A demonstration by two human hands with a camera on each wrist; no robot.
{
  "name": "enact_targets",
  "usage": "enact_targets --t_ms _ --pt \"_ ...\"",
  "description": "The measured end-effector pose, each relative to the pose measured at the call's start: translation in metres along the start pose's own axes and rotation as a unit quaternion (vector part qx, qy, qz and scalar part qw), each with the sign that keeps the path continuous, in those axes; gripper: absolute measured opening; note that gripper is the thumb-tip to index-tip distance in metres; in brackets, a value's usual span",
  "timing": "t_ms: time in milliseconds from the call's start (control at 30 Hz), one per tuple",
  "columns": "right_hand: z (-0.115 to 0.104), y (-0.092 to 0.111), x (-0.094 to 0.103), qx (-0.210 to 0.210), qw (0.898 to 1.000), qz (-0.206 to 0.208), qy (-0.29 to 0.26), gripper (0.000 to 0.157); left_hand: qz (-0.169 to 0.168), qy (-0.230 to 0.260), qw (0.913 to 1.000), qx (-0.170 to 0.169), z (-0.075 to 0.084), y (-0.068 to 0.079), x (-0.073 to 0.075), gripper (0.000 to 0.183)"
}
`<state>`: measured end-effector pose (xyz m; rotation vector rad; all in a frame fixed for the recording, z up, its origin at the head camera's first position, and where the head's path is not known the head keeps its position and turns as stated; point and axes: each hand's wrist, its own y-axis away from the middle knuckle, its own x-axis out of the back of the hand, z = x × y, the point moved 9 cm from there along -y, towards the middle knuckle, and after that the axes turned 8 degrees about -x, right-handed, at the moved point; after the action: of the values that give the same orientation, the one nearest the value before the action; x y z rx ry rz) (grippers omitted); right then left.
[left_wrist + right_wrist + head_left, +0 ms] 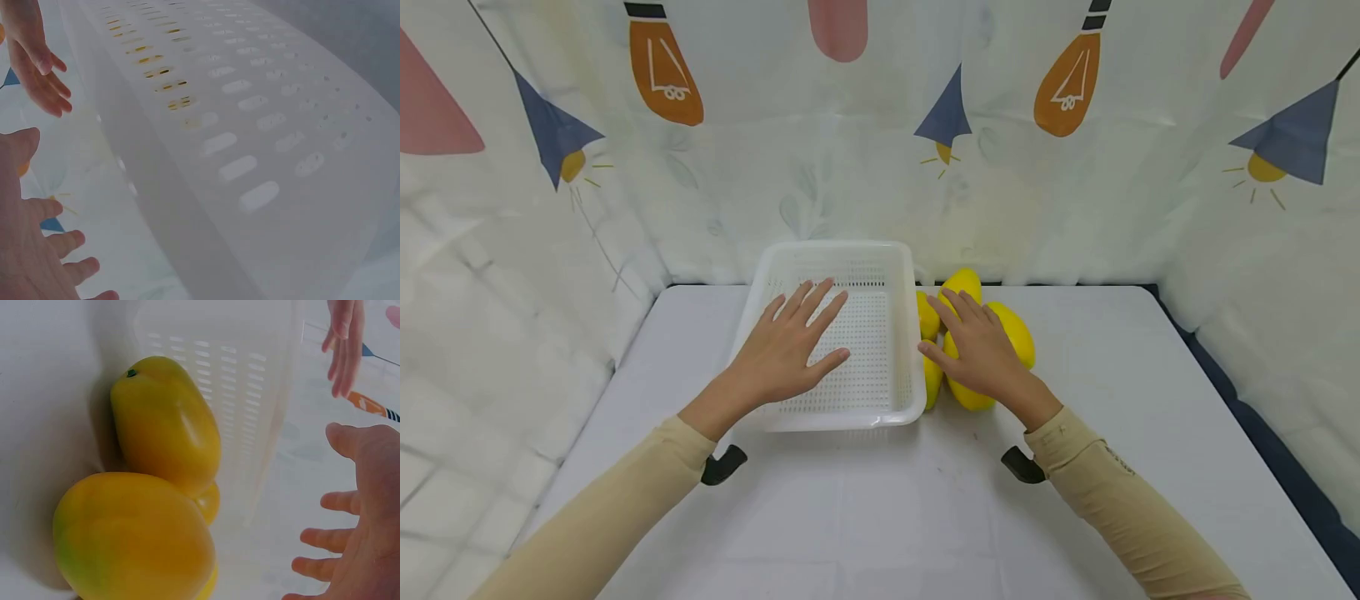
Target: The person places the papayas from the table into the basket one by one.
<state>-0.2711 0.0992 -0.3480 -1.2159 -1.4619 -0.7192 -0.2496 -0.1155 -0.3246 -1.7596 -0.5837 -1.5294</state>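
A: Leftmost entry?
B: Left hand (786,346) hovers over the white perforated basket (865,358), fingers spread, holding nothing. Basket lies flat, opening up, toward the far edge of the desk (880,508); probably set so for steadiness.
A: Next, going right?
B: Basket's right wall, standing between left hand and the yellow fruits (1017,333), likely mangoes. These sit bunched just beside it; presumably the wall checks rolling leftward. Right hand (981,346) is above them, fingers spread, nothing gripped, hiding part of the pile from overhead.
A: Beyond?
B: Patterned curtain (880,183) bounds the far side.
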Motion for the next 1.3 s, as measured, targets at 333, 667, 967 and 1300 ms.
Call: enact_targets --t_ms 333,667,967,1300 --pt "0.005 0.0 0.001 -0.006 1.0 0.007 -0.008 0.07 0.0 -0.002 1.0 0.005 -0.004 0.002 -0.003 0.077" --pt "0.013 -0.001 -0.002 -0.023 1.0 -0.003 -0.004 0.07 0.005 -0.003 0.9999 0.009 -0.007 0.004 -0.004 0.076" --pt "0.02 -0.001 -0.001 -0.032 0.999 -0.004 -0.011 0.071 0.007 0.001 0.9999 0.012 -0.009 0.005 -0.004 0.076" --pt "0.03 -0.001 0.004 -0.045 0.999 0.005 -0.019 0.072 0.006 0.007 0.9997 0.022 -0.014 0.009 -0.006 0.076"
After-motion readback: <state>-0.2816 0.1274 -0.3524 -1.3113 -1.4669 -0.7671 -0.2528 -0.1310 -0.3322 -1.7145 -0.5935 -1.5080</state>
